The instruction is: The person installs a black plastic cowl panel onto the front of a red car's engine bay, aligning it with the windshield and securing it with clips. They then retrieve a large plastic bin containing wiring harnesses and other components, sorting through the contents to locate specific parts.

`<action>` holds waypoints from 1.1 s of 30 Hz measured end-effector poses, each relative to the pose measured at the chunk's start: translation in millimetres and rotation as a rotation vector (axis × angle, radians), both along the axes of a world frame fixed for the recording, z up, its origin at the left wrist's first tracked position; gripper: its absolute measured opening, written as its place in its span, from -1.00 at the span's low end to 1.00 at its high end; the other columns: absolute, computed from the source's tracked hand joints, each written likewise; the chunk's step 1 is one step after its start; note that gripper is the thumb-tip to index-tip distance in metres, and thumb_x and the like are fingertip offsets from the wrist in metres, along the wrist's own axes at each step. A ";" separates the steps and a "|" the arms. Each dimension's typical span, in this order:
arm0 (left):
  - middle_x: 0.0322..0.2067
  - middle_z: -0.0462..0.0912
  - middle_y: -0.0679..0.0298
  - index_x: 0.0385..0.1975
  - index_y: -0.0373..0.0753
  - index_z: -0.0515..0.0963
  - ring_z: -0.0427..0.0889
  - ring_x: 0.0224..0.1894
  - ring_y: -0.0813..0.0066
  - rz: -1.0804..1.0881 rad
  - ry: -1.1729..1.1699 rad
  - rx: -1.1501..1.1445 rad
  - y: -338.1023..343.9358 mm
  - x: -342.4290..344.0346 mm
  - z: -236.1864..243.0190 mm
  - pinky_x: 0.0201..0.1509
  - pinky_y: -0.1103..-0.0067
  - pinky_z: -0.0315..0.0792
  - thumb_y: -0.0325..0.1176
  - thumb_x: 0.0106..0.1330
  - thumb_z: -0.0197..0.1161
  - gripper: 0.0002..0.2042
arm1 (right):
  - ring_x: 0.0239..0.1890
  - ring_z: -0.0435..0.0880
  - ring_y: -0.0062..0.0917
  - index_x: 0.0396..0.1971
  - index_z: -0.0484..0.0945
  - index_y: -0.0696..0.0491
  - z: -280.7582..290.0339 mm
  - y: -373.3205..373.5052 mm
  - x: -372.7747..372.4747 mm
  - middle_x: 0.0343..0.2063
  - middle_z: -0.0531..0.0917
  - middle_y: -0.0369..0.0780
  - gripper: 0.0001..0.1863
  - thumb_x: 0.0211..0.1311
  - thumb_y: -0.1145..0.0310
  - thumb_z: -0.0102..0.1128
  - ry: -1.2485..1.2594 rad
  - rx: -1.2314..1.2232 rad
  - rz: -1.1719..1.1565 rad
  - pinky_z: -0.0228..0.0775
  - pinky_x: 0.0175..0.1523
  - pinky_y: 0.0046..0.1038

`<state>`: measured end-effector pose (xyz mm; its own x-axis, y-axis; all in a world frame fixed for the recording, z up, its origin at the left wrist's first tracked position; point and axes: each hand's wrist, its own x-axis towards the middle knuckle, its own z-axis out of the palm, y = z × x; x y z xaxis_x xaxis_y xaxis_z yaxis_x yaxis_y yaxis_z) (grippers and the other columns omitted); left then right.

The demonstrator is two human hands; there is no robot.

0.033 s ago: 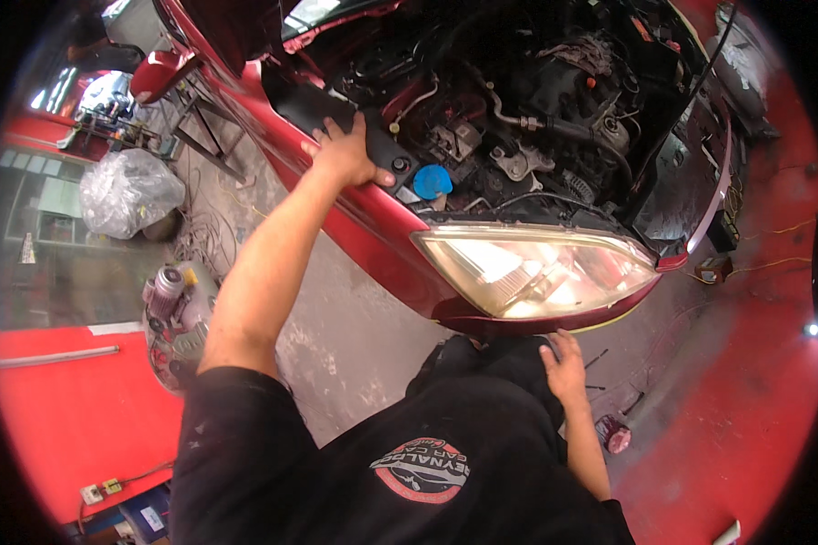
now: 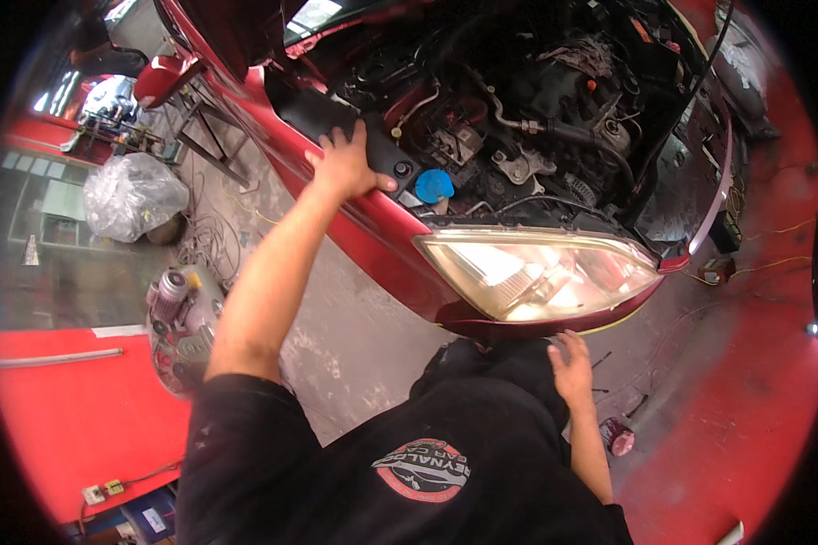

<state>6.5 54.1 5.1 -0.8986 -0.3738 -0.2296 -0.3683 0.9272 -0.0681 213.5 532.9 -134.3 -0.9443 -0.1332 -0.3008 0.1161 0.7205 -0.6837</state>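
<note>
A red car with its hood raised stands in front of me. My left hand (image 2: 346,167) rests with spread fingers on the red fender (image 2: 282,154) and the black plastic trim (image 2: 314,113) along the engine bay's edge. Its thumb lies beside a round black fastener (image 2: 403,170). Just right of the thumb is a blue reservoir cap (image 2: 433,186). A large, somewhat yellowed headlight (image 2: 541,275) faces me. Below it, my right hand (image 2: 571,371) hangs by my dark trousers, fingers apart and holding nothing, close to the bumper's lower edge (image 2: 554,324).
Hoses and metal parts fill the engine bay (image 2: 527,136), with a thin prop rod (image 2: 709,64) at its right. To the left are a compressor-like machine (image 2: 184,318), a plastic-wrapped bundle (image 2: 136,197) and cables (image 2: 211,241). A small reddish can (image 2: 618,438) stands on the floor at right.
</note>
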 end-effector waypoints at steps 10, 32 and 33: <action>0.45 0.27 -0.07 0.40 -0.33 0.33 0.14 0.55 0.00 -0.245 0.329 0.095 72.8 64.1 -25.8 0.50 -0.27 -0.11 0.07 0.37 0.27 -0.26 | 0.34 0.45 0.08 0.29 0.45 0.27 -89.5 115.1 144.1 0.25 0.48 0.26 -0.17 0.40 -0.24 0.10 -0.635 0.149 -0.429 0.29 0.40 -0.14; -0.03 0.70 0.17 0.04 -0.23 0.63 0.67 -0.02 0.24 -0.773 0.736 0.723 472.8 9.3 5.1 0.17 0.37 0.48 -0.49 0.23 0.37 -0.65 | 0.00 0.69 0.04 0.06 0.64 0.06 -4.1 281.1 121.8 -0.10 0.74 0.04 -0.61 0.37 0.15 0.23 -0.326 0.102 -0.496 0.52 0.12 -0.06; -0.12 0.64 0.16 -0.04 -0.24 0.60 0.57 -0.01 0.07 -1.016 0.730 0.677 528.0 2.1 -23.1 0.23 0.17 0.33 -0.40 0.18 0.31 -0.68 | 0.00 0.69 0.04 0.05 0.66 0.09 -11.2 304.4 121.1 -0.09 0.74 0.04 -0.60 0.37 0.13 0.24 -0.279 0.042 -0.511 0.52 0.13 -0.09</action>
